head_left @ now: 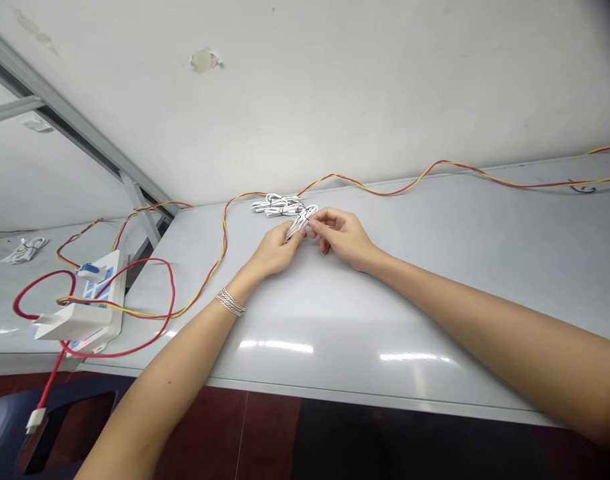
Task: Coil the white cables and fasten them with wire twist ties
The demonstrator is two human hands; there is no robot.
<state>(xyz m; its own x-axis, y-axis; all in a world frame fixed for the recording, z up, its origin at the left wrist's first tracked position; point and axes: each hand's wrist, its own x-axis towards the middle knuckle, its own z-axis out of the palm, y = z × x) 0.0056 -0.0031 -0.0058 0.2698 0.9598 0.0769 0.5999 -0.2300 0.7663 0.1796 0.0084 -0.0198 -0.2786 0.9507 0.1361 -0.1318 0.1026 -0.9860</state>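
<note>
My left hand (275, 252) and my right hand (341, 237) meet near the far side of a white table (335, 333). Between their fingers is a small bundle of white cable (301, 222), marked with thin black lines. Both hands grip it, the right by its fingertips. Just beyond it, a larger heap of coiled white cable (277, 205) lies close to the wall. A twisted red and yellow wire (223, 233) runs along the tabletop behind my hands. Several silver bands circle my left wrist.
A white power strip (85, 313) with blue parts stands at the left, looped by a red cable (149, 333). A small white cable bundle (25, 251) lies on a second table at far left. A metal frame (79, 140) and white wall (305, 87) border the table.
</note>
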